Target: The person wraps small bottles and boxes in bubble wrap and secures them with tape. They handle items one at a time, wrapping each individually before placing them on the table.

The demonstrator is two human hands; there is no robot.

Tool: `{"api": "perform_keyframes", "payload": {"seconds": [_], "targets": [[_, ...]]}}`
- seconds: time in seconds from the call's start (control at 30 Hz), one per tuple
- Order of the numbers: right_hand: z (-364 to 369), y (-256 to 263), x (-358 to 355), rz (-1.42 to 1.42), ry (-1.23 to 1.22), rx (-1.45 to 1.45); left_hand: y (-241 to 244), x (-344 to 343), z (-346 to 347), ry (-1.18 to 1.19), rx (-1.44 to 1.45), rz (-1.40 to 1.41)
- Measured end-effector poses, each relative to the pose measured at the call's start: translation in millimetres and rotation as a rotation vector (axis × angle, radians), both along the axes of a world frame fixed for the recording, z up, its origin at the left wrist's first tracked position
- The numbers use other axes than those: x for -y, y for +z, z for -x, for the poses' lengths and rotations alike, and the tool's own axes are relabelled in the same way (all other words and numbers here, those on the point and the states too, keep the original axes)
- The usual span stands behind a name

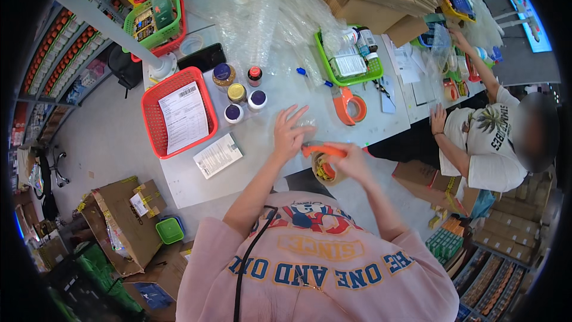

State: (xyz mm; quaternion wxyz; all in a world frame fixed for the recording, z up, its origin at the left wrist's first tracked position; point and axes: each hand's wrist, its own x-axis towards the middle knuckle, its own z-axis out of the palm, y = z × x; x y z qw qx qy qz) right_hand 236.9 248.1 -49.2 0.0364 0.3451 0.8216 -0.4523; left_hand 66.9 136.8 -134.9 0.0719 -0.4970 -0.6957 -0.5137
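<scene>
My left hand (pixel 288 136) holds a small clear bubble-wrap bundle (pixel 306 124) against the table, its upper fingers spread and its lower ones over the wrap. What the wrap contains cannot be made out. In my right hand (pixel 351 161) is an orange tape dispenser (pixel 325 148) with a wide roll of packing tape (pixel 318 174), tilted at the table's front edge. The dispenser's head is close beside my left fingers. Left of my hands, a white and dark green box (pixel 218 155) lies flat. Several capped bottles and jars (pixel 233 113) stand beyond it.
A red basket (pixel 149 118) holds a printed sheet. Behind it lies a black phone (pixel 202 57). A second tape dispenser (pixel 350 106) and a filled green basket (pixel 344 81) are to the right. Bubble wrap (pixel 263 13) covers the back. A co-worker (pixel 480 138) sits at right.
</scene>
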Motion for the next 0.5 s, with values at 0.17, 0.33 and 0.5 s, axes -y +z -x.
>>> {"api": "perform_keyframes", "payload": {"seconds": [0.17,0.33,0.5], "targets": [[-40.4,-31.3,-72.0,0.428,-0.115,0.187,-28.1,-13.7,12.5,-0.04,0.355,0.016],[-29.6,-30.1,-37.2,-0.445,0.003,0.0,-19.0,6.1,-17.9,0.285,0.392,0.013],[-13.8,-119.8,-34.4,-0.986,0.354,-0.212,-1.5,20.1,-35.7,0.321,0.703,0.032]]}}
